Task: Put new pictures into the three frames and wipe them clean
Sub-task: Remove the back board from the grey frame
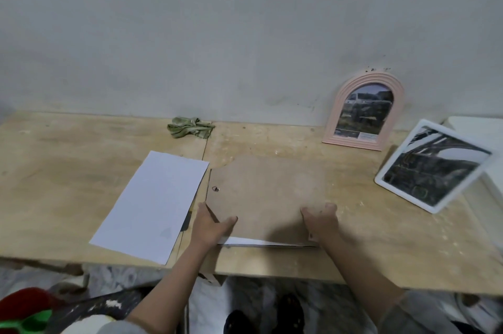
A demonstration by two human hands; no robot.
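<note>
A large frame lies face down on the wooden table (68,170), its brown backing board (266,195) up and a small metal hanger (215,189) near its left edge. My left hand (211,225) grips the board's near left corner. My right hand (321,220) grips its near edge further right. A white strip of the frame or a picture (261,242) shows under the near edge. A white sheet of paper (152,206) lies to the left. A pink arched frame (363,110) leans on the wall. A white rectangular frame (432,166) stands tilted at the right.
A crumpled green cloth (190,127) lies at the back of the table by the wall. A white object (479,132) stands behind the white frame at the right edge. Below the table's front edge are red and green items (27,312) and dark shoes (264,314).
</note>
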